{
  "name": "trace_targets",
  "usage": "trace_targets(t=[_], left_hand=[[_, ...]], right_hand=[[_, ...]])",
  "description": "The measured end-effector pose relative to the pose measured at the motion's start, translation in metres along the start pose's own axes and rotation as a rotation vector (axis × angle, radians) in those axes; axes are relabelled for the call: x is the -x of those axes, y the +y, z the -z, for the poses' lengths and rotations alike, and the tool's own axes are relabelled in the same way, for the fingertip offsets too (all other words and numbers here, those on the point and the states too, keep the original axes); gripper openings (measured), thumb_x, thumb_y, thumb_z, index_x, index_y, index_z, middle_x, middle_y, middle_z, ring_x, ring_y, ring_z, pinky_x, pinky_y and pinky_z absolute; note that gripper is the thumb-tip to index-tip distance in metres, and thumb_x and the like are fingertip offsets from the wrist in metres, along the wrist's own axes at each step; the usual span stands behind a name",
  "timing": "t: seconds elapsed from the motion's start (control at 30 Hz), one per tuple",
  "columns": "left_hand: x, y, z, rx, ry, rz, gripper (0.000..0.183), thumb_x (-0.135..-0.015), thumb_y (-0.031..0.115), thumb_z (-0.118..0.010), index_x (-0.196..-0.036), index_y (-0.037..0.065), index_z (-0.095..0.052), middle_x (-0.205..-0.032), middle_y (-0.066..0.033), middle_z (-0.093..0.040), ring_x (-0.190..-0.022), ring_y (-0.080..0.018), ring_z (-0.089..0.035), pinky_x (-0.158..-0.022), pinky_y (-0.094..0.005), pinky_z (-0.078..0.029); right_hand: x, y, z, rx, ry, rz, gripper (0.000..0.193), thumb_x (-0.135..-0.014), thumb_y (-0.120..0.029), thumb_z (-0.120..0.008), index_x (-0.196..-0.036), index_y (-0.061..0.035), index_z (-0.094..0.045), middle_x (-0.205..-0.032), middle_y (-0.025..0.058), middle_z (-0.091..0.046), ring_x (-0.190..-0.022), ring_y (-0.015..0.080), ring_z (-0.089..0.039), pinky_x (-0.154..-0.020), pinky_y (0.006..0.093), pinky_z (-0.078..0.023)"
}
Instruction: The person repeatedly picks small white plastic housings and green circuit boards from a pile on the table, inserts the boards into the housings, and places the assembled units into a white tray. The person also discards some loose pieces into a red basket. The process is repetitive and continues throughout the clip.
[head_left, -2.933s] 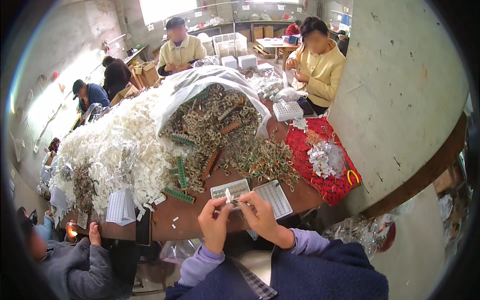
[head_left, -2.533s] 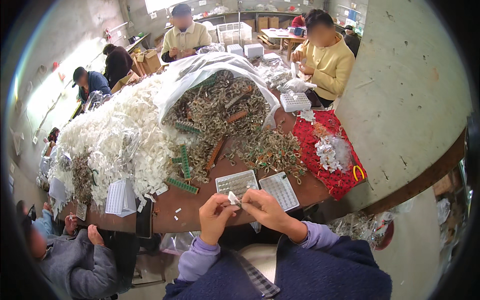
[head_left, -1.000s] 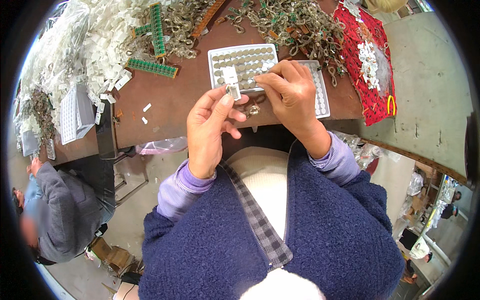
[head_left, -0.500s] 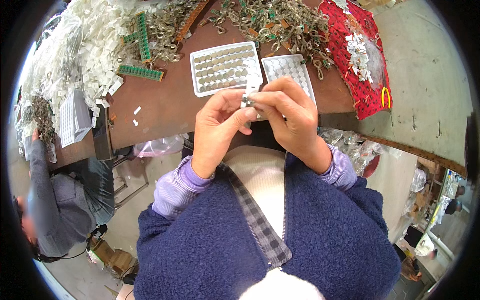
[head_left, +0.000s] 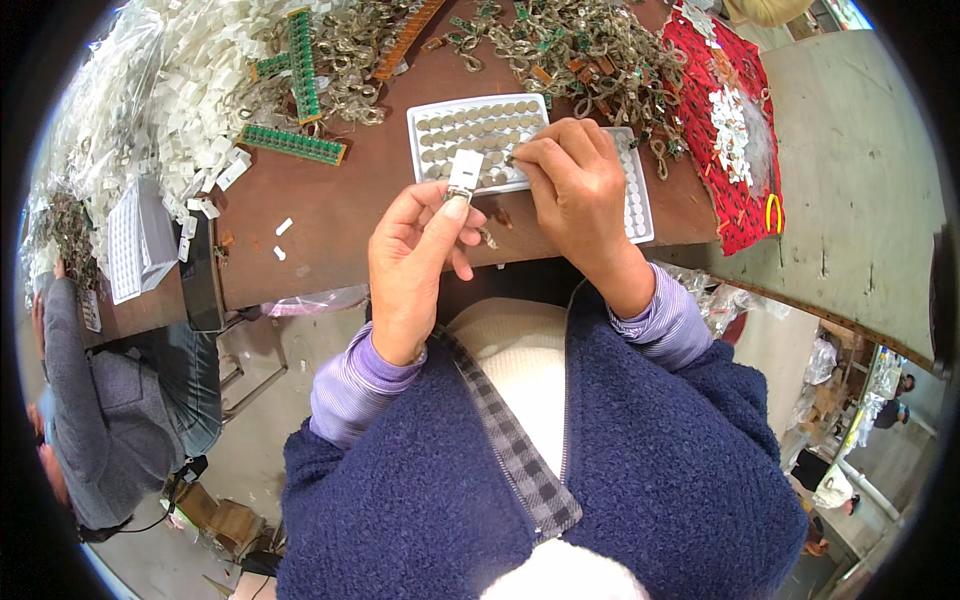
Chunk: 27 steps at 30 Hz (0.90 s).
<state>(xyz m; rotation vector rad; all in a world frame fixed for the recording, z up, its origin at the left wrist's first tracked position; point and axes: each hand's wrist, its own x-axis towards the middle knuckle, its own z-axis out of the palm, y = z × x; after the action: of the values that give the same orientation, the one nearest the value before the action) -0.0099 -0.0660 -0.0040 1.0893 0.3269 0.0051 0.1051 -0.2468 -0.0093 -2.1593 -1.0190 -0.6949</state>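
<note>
My left hand (head_left: 412, 255) is closed in front of the near table edge, pinching a small white plastic case (head_left: 465, 170) between thumb and fingers. The case stands upright, with a metallic part at its lower end by the thumb. My right hand (head_left: 582, 195) hovers at the right side of a white tray (head_left: 412, 140) that holds rows of silvery round button cells (head_left: 470, 124). Thumb and forefinger are pressed together there, and a tiny dark thing shows at their tips, too small to name. Partly behind this hand lies a second white tray (head_left: 646, 232) with pale discs.
White plastic pieces (head_left: 180, 110) pile up at the left, beside green circuit-board strips (head_left: 295, 146). Tangled wired parts (head_left: 590, 50) heap at the back. A red cloth (head_left: 745, 215) with white pieces lies right. Stacked white trays (head_left: 140, 240) stand near a co-worker in grey (head_left: 120, 420).
My hands have come apart. The right moved up and right to the button-cell tray; the left shifted slightly left, keeping the white case. The whole view has shifted a little.
</note>
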Motion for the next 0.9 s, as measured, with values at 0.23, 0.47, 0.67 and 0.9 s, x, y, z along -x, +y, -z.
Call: trace_targets(t=[0.23,0.47,0.67,0.9], left_hand=[[0.004,0.006,-0.014,-0.084,-0.078,0.027,0.032,-0.104,0.011,-0.074,-0.134,0.0,-0.067,-0.108,-0.0069,-0.076,-0.088,-0.01,-0.069,-0.061,-0.0214,-0.054],[0.014,-0.002,-0.036,-0.166,-0.169,-0.001,0.03,-0.1,0.007,-0.077,-0.128,0.002,-0.071,-0.104,-0.0027,-0.076,-0.085,-0.0071,-0.068,-0.058,-0.0192,-0.048],[0.006,-0.013,-0.05,-0.15,-0.146,-0.04,0.019,-0.108,0.012,-0.068,-0.123,0.0,-0.071,-0.099,-0.0034,-0.075,-0.08,-0.0045,-0.064,-0.056,-0.0168,-0.044],[-0.003,-0.009,-0.05,-0.282,-0.367,0.078,0.028,-0.111,0.019,-0.065,-0.131,0.0,-0.07,-0.1,-0.0056,-0.077,-0.068,-0.0004,-0.053,-0.053,-0.0151,-0.035]], right_hand=[[0.004,-0.024,0.019,-0.356,0.08,-0.109,0.021,-0.079,0.0,-0.081,-0.095,-0.0048,-0.069,-0.092,0.0113,-0.07,-0.084,0.032,-0.065,-0.073,0.0423,-0.051],[0.027,-0.037,0.042,-0.534,0.144,-0.253,0.023,-0.08,0.004,-0.084,-0.098,-0.0052,-0.074,-0.087,0.0091,-0.073,-0.081,0.0277,-0.071,-0.071,0.0368,-0.057],[0.039,-0.029,0.062,-0.485,0.196,-0.219,0.021,-0.083,0.0,-0.079,-0.104,-0.0052,-0.076,-0.094,0.0096,-0.075,-0.087,0.0309,-0.072,-0.077,0.041,-0.057],[0.035,-0.02,0.076,-0.337,0.159,-0.305,0.021,-0.082,-0.001,-0.078,-0.102,-0.0041,-0.07,-0.092,0.0134,-0.07,-0.089,0.0364,-0.068,-0.083,0.0464,-0.053]])
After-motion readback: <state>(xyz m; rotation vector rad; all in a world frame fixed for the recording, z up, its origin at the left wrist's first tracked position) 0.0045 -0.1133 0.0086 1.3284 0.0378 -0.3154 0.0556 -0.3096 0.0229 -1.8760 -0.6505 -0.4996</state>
